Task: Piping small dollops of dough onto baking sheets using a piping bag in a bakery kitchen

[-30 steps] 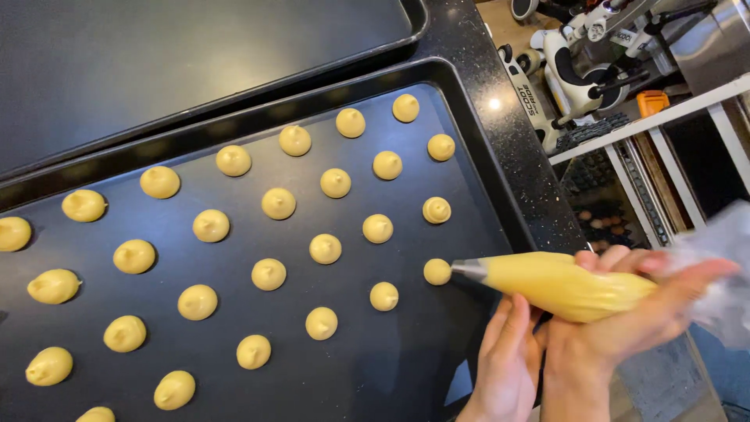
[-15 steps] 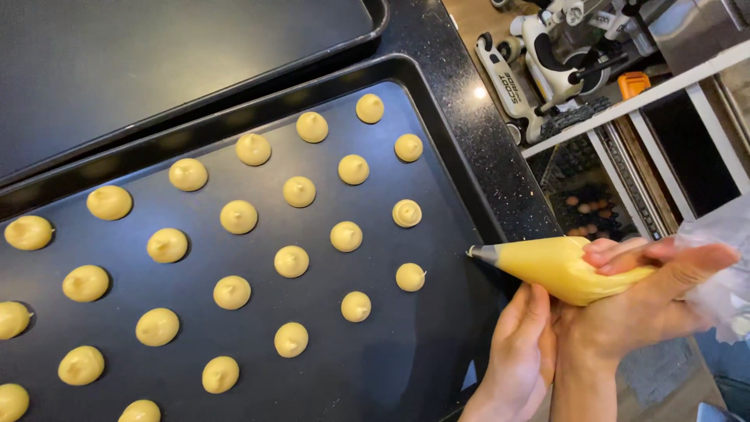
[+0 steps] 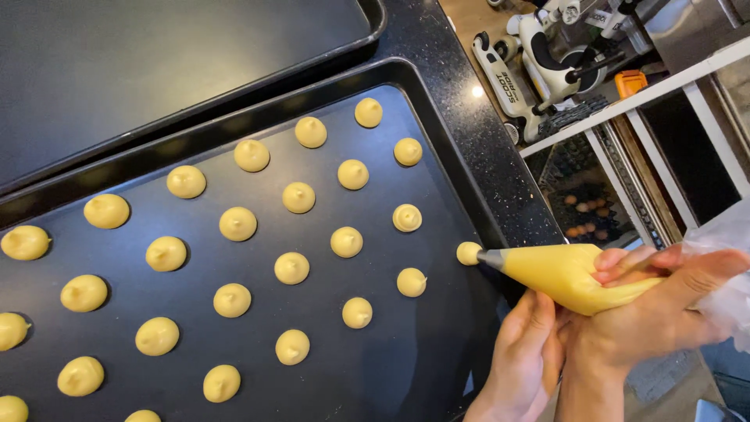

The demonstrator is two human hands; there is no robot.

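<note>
At the bottom right, closest to the viewer, two bare hands work together, both cut off at the wrist by the lower edge. The right hand is clenched around a piping bag full of pale yellow batter, fingers wrapped over its wide end; the bag's clear loose tail bunches behind the hand and runs out of view on the right. The left hand sits below the bag with fingers straight and together, seeming to steady it from underneath, though whether they touch the bag cannot be told. The bag lies nearly level, its dark nozzle pointing left and touching a small fresh blob of batter by the right rim of a dark baking tray. The tray fills most of the view and holds slanting rows of round yellow mounds, each with a small peak; those on the left and bottom edges are cut off. The tray's near right corner is partly hidden by the hands. Beyond it, at upper left, lies a second dark tray, only partly in view. Both rest on a black speckled countertop. Farther right, past the counter's edge, are white shelves with a jumble of black and white kitchen tools, hard to make out, and a dim lower shelf with small round items.
</note>
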